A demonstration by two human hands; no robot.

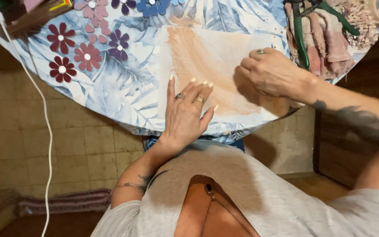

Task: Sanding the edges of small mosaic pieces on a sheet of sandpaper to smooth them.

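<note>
Sheet [224, 57] at frame centre on the surface [123, 94], streaked tan over roughly half; upper right still pale. Left hand [185, 112] flat, fingers spread, pinning its lower edge. Right hand [270, 72] curled closed, pressing mid-right; whatever it holds is hidden. Flowers [73, 55] upper left.

I see a round table [123, 94] under a blue-and-white leaf-print cloth, and I'll place everything from it. Below its edge lies a floor [27, 145] of worn beige square tiles. Left of the table a white cable [45, 118] hangs down across the tiles. Below and left, a purple rug [64, 202] lies bunched. Right of the table stands dark wooden furniture [336, 151]. Light is warm and dim.
</note>
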